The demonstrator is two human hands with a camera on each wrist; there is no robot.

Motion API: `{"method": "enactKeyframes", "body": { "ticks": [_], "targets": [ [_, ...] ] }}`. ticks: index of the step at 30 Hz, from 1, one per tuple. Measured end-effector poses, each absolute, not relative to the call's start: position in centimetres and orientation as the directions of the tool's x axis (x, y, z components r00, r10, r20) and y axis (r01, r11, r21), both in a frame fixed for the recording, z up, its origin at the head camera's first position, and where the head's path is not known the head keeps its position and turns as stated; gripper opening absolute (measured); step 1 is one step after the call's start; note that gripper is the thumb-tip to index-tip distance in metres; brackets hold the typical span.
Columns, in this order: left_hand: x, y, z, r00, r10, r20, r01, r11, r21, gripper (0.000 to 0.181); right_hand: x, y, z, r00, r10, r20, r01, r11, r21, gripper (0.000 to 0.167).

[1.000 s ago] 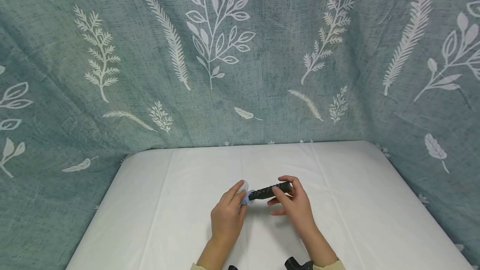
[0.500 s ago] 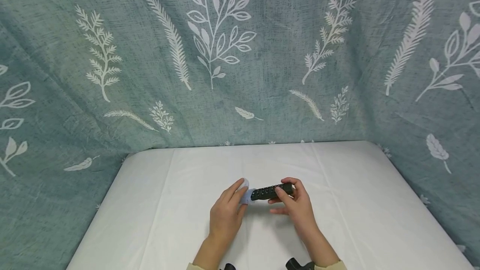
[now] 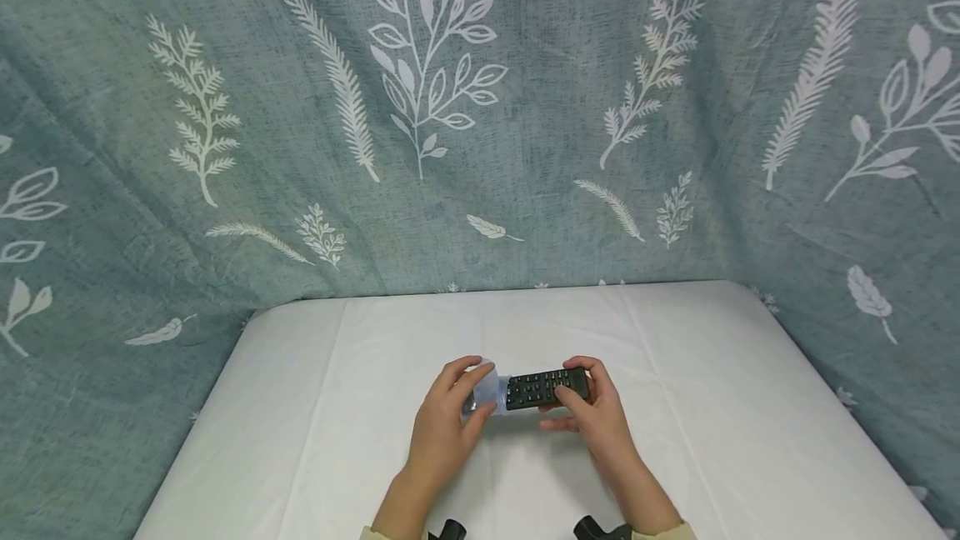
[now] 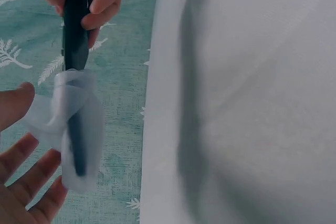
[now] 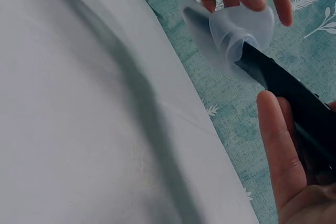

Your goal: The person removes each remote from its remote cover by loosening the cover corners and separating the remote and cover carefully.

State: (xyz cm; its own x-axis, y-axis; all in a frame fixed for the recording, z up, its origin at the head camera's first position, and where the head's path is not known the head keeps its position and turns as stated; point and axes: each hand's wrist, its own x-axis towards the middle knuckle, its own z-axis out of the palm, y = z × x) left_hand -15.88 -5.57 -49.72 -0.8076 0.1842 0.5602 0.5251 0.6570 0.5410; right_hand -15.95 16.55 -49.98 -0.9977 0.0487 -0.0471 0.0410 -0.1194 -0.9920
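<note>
A black remote control (image 3: 532, 389), buttons facing up, is held level above the table by my right hand (image 3: 602, 419), thumb on its button face and fingers behind. Its left end sits inside a translucent, pale bluish sleeve (image 3: 487, 386) with a loose, folded flap. In the left wrist view, the remote's dark end shows through the sleeve (image 4: 92, 140). My left hand (image 3: 441, 427) is at the sleeve's left side with thumb and fingers spread; the left wrist view shows its fingers extended against the flap, not closed round it.
A white cloth covers the table (image 3: 375, 407). Behind and beside it hangs a green-blue curtain (image 3: 555, 148) with white leaf prints. Black wrist devices (image 3: 596, 527) show at the bottom edge near the sleeves.
My left hand has shifted left and its thumb and fingers have spread, showing more of the sleeve. The remote has tilted so its button face shows more. My right hand keeps its hold.
</note>
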Motion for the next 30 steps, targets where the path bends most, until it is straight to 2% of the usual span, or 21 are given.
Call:
{"method": "enactKeyframes", "body": {
  "ticks": [8, 17, 25, 30],
  "targets": [
    [-16.12, -5.47, -49.90, -0.777, 0.145, 0.613, 0.550, 0.629, 0.549, 0.046, -15.70, 16.57, -50.11, -0.999, 0.024, -0.048, 0.045, -0.137, -0.990, 0.036],
    [-16.13, -5.44, -49.38, -0.901, 0.096, 0.424, 0.424, 0.408, 0.809, 0.053, -15.87, 16.74, -50.35, -0.999, 0.038, -0.027, 0.020, -0.158, -0.987, 0.033],
    [-16.07, -5.26, -49.02, -0.916, 0.038, 0.400, 0.389, 0.332, 0.859, 0.042, -15.96, 16.71, -50.63, -1.000, 0.031, -0.003, -0.002, -0.166, -0.986, 0.040],
    [-16.18, -5.26, -49.12, -0.900, 0.001, 0.437, 0.419, 0.286, 0.862, 0.033, -15.91, 16.70, -50.78, -1.000, 0.002, 0.023, -0.023, -0.148, -0.989, 0.046]
  ]
}}
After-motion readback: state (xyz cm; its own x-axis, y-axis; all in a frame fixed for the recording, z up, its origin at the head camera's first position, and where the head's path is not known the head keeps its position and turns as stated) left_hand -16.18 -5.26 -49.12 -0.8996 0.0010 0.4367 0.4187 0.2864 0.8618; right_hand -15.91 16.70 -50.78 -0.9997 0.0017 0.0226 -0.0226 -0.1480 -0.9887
